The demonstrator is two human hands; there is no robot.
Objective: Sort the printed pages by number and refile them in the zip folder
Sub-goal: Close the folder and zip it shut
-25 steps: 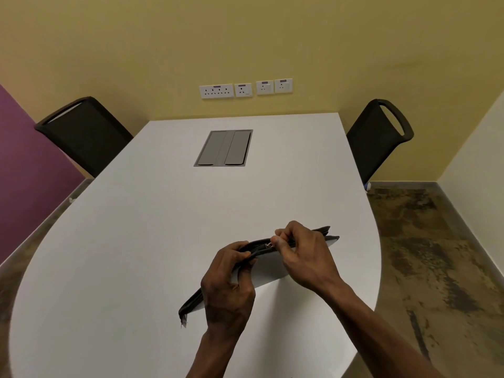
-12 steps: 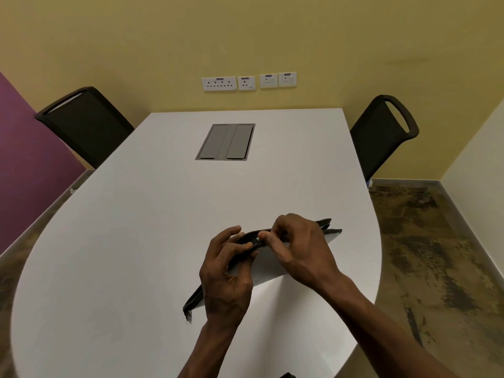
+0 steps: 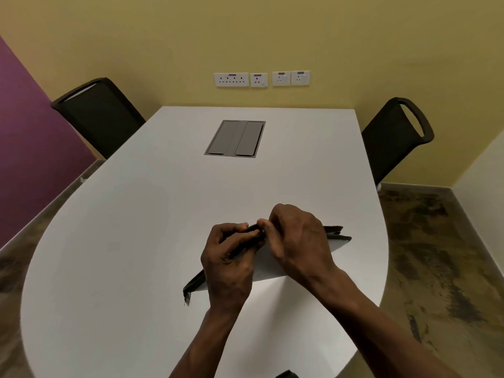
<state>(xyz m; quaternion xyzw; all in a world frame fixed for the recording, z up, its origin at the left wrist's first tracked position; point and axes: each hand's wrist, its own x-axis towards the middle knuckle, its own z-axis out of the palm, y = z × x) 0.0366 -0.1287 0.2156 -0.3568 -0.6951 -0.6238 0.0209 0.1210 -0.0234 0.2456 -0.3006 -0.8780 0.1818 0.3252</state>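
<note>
1. Broadly, the white table (image 3: 163,241) is carrying the zip folder (image 3: 336,242) on edge near its right rim — it could be tipping over.
2. Left hand (image 3: 227,264) is gripping the folder's top edge.
3. Right hand (image 3: 296,238) is pinching the zipper — a snag could be jamming it.

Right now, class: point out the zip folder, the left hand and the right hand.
zip folder (image 3: 336,242): head view, right end.
left hand (image 3: 227,268): head view, back of hand.
right hand (image 3: 298,241): head view, back of hand.
</note>
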